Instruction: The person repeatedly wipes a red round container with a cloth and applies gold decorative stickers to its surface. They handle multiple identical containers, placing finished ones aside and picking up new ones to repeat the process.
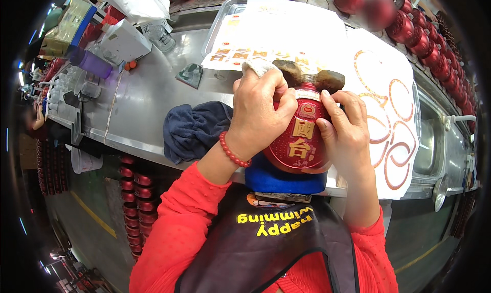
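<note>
A red, dimpled bottle point(319, 142) with raised gold characters lies in front of me. Its neck end points away and rests between two dark, worn supports point(330, 81). A blue cloth pad point(286, 179) props its near end. My left hand point(261, 109) is closed with a whitish cloth point(259, 67) bunched in its fingers, beside the bottle's neck. Around the neck runs a pale band point(308, 94). My right hand point(348, 119) grips the bottle's right side, index fingertip at the band's end and thumb lower on the red surface.
White sheets of gold-and-red decals point(276, 32) lie in a metal tray point(210, 39) beyond the bottle. Curved strip decals cover another sheet point(376, 175) at right. A dark blue towel point(197, 129) lies left. Red bottles point(409, 29) line the far right, near a sink point(428, 149).
</note>
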The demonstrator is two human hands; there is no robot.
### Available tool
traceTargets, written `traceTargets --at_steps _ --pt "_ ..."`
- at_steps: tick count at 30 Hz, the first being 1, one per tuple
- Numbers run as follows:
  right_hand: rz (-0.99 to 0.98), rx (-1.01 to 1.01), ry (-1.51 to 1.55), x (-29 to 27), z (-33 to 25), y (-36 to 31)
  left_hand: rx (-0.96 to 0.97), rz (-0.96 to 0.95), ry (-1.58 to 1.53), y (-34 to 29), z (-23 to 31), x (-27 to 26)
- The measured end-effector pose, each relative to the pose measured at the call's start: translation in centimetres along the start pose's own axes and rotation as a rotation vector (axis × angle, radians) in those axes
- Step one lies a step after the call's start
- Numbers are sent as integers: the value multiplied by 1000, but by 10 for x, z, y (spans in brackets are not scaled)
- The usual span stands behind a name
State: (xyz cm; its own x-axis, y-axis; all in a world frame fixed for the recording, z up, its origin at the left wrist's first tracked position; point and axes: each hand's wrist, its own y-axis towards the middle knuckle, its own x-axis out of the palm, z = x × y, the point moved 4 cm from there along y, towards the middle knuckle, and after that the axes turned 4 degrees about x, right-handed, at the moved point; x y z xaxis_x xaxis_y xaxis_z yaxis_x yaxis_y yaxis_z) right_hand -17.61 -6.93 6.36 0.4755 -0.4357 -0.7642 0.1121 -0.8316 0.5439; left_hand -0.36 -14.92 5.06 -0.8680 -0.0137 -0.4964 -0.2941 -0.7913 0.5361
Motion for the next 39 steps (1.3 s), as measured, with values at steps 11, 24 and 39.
traceTargets --at_steps 11,24,39 --pt "-42 25 -2 0 -3 3 -9 -2 -18 0 1 0" --pt "3 15 37 2 -2 2 -23 -10 8 0 1 -1" --pt "-44 54 12 -1 -5 4 -24 -39 45 0 -2 -2"
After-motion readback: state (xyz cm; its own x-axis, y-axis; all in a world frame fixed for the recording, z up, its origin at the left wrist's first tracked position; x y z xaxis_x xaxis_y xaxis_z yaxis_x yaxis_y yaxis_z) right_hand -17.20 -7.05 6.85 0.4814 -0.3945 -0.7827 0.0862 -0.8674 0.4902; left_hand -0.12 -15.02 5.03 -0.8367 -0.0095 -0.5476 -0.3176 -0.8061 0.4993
